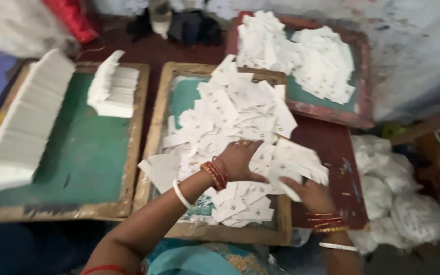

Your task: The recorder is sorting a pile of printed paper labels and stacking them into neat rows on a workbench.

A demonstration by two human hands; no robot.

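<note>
White paper cards [230, 109] heaped in the middle wooden tray [155, 122] — the left hand [240, 160] presses flat on them, fingers spread, while the right hand [309, 192] clasps a gathered sheaf [296, 162] at the tray's right edge.

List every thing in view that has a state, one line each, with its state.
left hand: palm down on the loose cards
right hand: gripping a bunch of cards
loose white cards: scattered heap in the middle tray
middle tray: heaped
left tray: holds neat stacked rows
stacked cards: aligned on edge
far tray: loosely piled
white bags: bunched, beside the trays
</note>
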